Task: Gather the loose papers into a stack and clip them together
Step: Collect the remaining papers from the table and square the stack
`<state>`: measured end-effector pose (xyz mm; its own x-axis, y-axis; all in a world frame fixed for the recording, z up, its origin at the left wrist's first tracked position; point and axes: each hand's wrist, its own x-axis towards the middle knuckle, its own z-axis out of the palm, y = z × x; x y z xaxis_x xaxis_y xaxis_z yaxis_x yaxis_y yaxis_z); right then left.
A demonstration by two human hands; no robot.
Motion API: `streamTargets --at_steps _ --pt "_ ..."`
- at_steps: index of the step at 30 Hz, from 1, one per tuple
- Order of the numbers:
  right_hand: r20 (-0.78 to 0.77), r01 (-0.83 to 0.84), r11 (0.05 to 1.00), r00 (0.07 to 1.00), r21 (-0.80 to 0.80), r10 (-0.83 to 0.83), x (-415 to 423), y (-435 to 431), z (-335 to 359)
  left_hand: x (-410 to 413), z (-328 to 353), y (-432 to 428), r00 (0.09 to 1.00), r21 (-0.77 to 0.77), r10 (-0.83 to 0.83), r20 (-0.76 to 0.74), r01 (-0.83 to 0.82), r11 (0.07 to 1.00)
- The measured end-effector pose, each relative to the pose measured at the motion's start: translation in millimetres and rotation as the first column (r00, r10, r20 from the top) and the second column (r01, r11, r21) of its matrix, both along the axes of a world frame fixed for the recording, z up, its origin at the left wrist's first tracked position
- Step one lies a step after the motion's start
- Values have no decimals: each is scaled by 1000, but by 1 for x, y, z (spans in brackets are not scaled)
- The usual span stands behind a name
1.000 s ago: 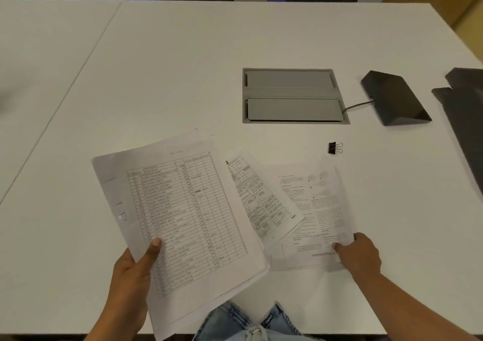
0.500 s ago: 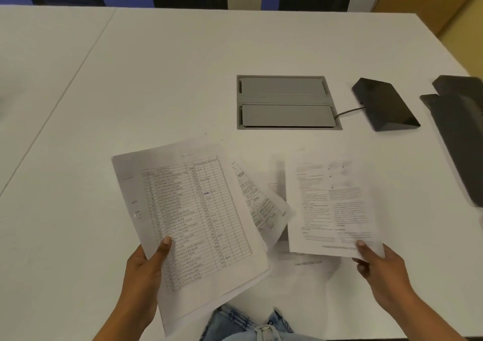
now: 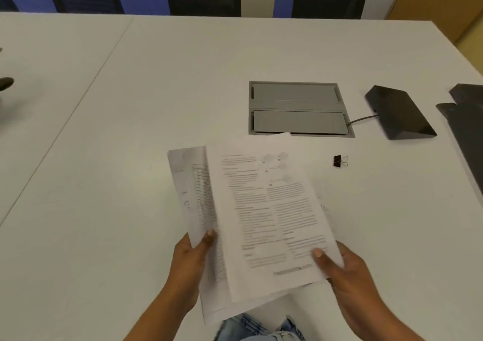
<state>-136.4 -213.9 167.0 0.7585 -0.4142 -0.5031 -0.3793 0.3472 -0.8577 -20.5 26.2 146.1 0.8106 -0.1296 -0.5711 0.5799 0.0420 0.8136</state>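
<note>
Printed papers overlap unevenly, raised; black binder clip lies beside.

A white table carries a black binder clip and a dark wedge-shaped device.

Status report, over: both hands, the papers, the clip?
Left hand and right hand both hold papers, edges uneven. Binder clip on table, untouched. Nothing in the way.

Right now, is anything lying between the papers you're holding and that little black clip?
No. In the head view, only bare white table separates the papers, held by both hands, from the binder clip.
</note>
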Motion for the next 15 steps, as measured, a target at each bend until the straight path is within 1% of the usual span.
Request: streamTargets --at_steps 4,8,9,12,13,15 --pt "-57 -15 999 998 -45 12 8 16 -6 -3 5 -6 999 -59 -39 -4 39 997" --pt "-128 -19 992 992 -126 3 12 17 -12 -6 9 -7 1000 -144 -4 10 6 990" --pt "-136 -30 993 991 -114 15 13 16 -12 -6 11 -7 1000 -161 9 11 -7 987" --pt "-103 -133 986 984 96 142 14 10 -6 -6 13 -7 999 -182 35 -14 -37 983" --pt "-84 -191 973 976 127 202 13 9 -3 -5 15 -7 999 -181 39 -34 -44 983" --pt "-54 -292 954 954 75 296 12 9 0 -2 15 -6 994 -184 59 -92 -75 980"
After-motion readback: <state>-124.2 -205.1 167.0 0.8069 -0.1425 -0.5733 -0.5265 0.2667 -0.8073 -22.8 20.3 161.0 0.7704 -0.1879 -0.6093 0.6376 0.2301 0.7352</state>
